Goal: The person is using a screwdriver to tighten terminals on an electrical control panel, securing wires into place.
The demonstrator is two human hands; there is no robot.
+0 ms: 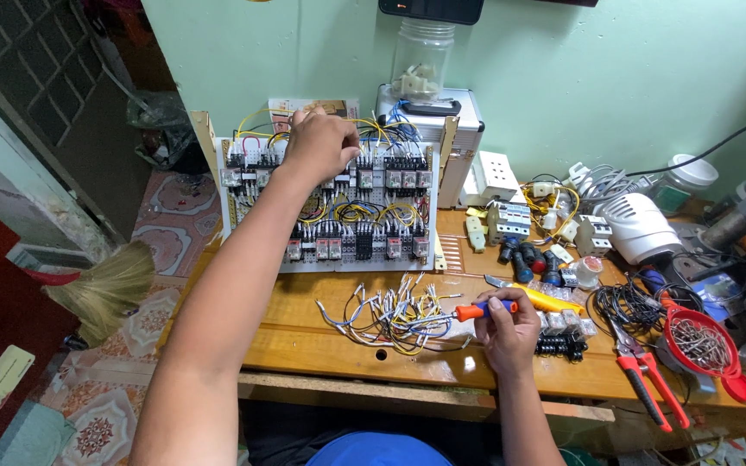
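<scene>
While many relays on the upright panel [330, 194] already carry wires | left hand [319, 145] curled, fingers on its upper rows | right hand [508, 332] closed on orange screwdriver [483, 308] above worktop [321, 345] | loose wire bundle [390, 315] beside it remains unfitted.

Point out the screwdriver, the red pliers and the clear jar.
screwdriver [483, 309], head view, orange handle.
red pliers [649, 387], head view, one red handle.
clear jar [422, 60], head view, its clear side wall.
</scene>
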